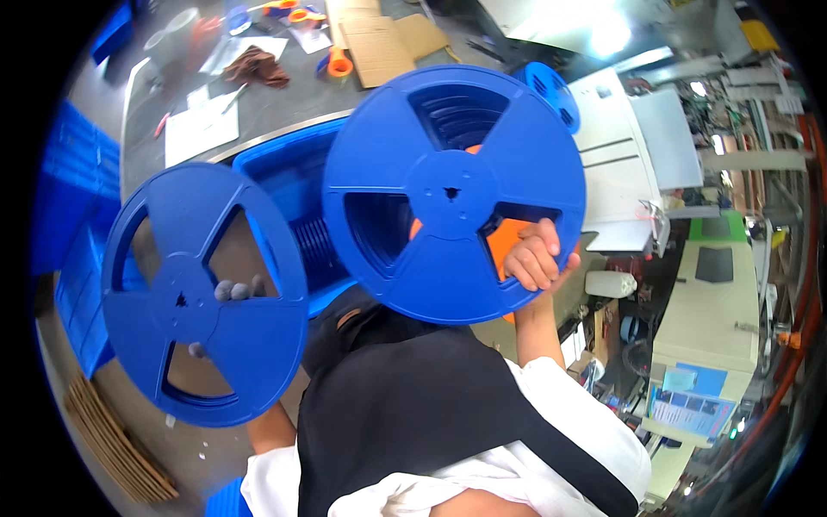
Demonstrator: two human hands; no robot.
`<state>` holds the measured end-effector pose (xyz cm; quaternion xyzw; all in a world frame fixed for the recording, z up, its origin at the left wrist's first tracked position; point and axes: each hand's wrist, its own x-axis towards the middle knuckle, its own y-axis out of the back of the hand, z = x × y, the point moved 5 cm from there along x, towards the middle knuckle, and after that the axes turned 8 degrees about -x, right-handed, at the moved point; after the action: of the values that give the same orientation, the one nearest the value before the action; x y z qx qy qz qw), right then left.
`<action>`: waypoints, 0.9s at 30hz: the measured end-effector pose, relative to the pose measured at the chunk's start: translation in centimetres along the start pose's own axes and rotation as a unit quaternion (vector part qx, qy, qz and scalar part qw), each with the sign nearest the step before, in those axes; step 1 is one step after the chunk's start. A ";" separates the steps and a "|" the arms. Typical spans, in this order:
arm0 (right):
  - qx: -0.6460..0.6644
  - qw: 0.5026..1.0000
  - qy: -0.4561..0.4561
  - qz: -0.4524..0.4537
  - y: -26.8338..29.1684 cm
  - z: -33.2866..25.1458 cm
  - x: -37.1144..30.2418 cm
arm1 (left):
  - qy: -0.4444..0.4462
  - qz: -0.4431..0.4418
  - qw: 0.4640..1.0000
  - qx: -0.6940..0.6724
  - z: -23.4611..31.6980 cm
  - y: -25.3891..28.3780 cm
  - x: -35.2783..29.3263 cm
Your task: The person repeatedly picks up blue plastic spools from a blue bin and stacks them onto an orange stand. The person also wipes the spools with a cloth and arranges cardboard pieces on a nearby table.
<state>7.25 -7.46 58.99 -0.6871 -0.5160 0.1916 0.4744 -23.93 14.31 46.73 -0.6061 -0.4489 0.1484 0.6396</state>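
Right hand (pixel 536 258) clasps right blue reel (pixel 455 214), hub (pixel 434 184) at ten o'clock — left hand (pixel 239 290), mostly hidden, grasps left blue reel (pixel 179 322).

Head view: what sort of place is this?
Probably a factory or workshop: a large beige-and-green machine on the right, blue plastic crates on the left, and a grey worktable.

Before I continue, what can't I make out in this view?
Head view:
Left hand: palm hidden behind the left reel.
Blue bin: right side hidden behind the right reel.
Orange object: shape mostly hidden by the right reel.
Blue object, bottom: cut off by the lower edge.
Blue-and-white notice: print too small.
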 end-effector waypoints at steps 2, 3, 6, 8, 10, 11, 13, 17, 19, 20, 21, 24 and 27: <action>0.002 1.000 0.014 -0.001 -0.3 0.0 -0.3 | -0.002 0.038 0.995 0.094 -0.9 -0.7 0.2; -0.011 1.000 0.018 0.009 -0.6 0.2 -0.3 | -0.007 0.060 0.987 0.146 -1.0 -1.3 -0.1; -0.024 0.999 0.004 0.038 -1.1 0.8 -0.1 | 0.043 0.196 0.952 0.231 -1.2 -2.1 -1.9; -0.082 0.995 -0.035 0.043 -1.5 1.9 0.3 | 0.146 0.357 0.910 0.153 -2.1 -0.1 -1.1; -0.153 0.984 -0.083 0.048 -2.2 3.8 1.2 | 0.233 0.341 0.850 0.328 -2.9 4.2 -1.5; -0.168 0.978 -0.111 0.054 -2.7 5.5 1.4 | 0.252 0.349 0.835 0.342 -4.2 4.8 -1.6; -0.232 0.956 -0.163 0.083 -3.5 8.3 1.0 | 0.322 0.424 0.787 0.311 -9.1 3.0 -0.1; -0.328 0.891 -0.307 0.068 -4.1 11.9 -0.4 | 0.345 0.318 0.816 0.338 -12.8 1.6 0.8; -0.350 0.875 -0.330 0.065 -4.4 12.7 -0.5 | 0.329 0.243 0.842 0.352 -13.6 0.4 1.2; -0.355 0.870 -0.340 0.043 -4.1 12.9 -0.6 | 0.300 0.181 0.856 0.379 -13.7 -0.4 1.7; -0.376 0.860 -0.340 0.053 -4.2 12.9 -0.4 | 0.304 0.202 0.863 0.350 -13.5 -0.3 1.8; -0.422 0.836 -0.335 0.104 -4.3 12.5 0.4 | 0.310 0.264 0.875 0.261 -12.6 0.3 1.7; -0.341 0.834 -0.387 0.195 -3.1 10.1 1.5 | 0.302 0.328 0.879 0.171 -11.2 0.9 1.3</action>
<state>-1.37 -1.51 57.16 -0.7613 -0.5453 0.3426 -0.0755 -14.48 8.29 48.00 -0.6149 0.0230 0.2340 0.7527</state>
